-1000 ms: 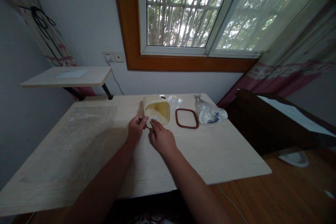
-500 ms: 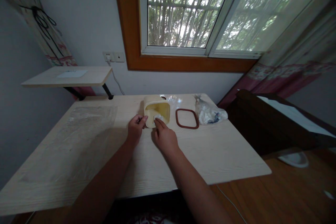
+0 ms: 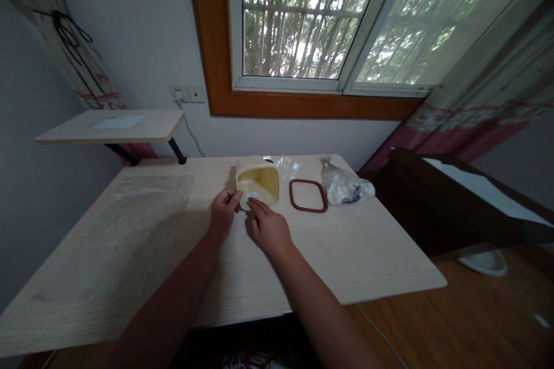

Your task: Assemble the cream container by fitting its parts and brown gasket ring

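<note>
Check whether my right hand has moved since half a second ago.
Yes: the right hand shifted left, away from the ring.

Two hands [image 3: 224, 216] [image 3: 271, 232], one container [image 3: 267, 182]

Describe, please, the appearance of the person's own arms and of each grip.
The left arm and right arm show no sleeve, watch or bracelet. The left grip and right grip are plain ungloved hands. Dark clothing with a reddish and pale pattern shows at the bottom edge.
</note>
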Tool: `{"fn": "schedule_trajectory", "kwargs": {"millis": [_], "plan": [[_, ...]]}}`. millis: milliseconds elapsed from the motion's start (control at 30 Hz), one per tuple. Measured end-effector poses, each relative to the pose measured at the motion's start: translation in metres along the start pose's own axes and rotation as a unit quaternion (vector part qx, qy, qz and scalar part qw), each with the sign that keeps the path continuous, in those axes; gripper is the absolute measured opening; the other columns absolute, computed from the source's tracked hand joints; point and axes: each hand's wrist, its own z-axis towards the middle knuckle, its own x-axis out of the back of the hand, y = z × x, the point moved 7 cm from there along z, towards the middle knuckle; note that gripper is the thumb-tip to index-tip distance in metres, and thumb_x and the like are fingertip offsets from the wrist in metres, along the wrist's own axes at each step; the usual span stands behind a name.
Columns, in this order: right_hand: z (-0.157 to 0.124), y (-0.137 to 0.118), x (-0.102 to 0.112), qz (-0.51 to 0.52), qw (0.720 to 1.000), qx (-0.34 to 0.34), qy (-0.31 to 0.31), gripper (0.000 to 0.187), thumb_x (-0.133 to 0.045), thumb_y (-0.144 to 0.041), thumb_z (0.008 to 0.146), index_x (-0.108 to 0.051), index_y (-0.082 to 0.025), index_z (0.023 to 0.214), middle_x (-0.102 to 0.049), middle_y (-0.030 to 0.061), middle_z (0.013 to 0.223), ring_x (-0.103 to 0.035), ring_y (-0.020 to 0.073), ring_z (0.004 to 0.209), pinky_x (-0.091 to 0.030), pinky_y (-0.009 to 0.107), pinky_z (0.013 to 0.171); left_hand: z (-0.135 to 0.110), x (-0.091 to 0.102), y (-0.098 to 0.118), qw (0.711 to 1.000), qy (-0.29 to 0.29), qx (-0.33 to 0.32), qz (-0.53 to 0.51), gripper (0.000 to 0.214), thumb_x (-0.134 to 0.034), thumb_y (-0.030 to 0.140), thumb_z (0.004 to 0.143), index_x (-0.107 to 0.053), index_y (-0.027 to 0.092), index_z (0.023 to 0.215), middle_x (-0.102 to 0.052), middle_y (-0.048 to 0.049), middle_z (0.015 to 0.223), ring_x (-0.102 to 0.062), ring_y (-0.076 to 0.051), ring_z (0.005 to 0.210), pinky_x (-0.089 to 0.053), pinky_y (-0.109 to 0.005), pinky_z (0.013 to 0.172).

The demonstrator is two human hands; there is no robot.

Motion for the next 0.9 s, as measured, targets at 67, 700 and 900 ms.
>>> {"fn": "schedule_trajectory", "kwargs": {"millis": [67,700,900], "plan": [[0.000,0.004,0.002,-0.016,1.000,-0.021,0.001,0.055,-0.047,-0.021,0.093,-0.052,-0.027,0.147,-0.050,0.0020,0.155,-0.065,0.0180,0.121,-0.054,0.031,0.101,0.000,0.001,-0.001,1.000,0.005,-0.003,-0.004,0.033,-0.069,0.048,0.083,-0.057,0.020,0.070,-0.051,0.0047,0.054,-0.047,-0.011,0.050,-0.037,-0.023,0.052],[0.007,-0.011,0.011,-0.057,0.998,0.006,-0.040,0.048,-0.043,-0.021,0.096,-0.059,-0.025,0.141,-0.060,0.0039,0.146,-0.069,0.0203,0.115,-0.055,0.031,0.095,0.001,-0.002,0.001,1.000,-0.026,0.010,0.002,0.034,-0.069,0.049,0.082,-0.054,0.020,0.070,-0.049,0.0051,0.055,-0.044,-0.010,0.052,-0.036,-0.022,0.051],[0.032,-0.020,0.022,-0.115,0.987,0.015,-0.112,0.033,-0.049,-0.023,0.095,-0.071,-0.020,0.119,-0.075,0.0126,0.116,-0.072,0.0262,0.103,-0.055,0.033,0.088,0.003,-0.003,-0.001,0.999,-0.037,0.023,0.004,0.036,-0.068,0.053,0.080,-0.056,0.020,0.070,-0.049,0.0048,0.056,-0.044,-0.011,0.053,-0.035,-0.023,0.052]]}}
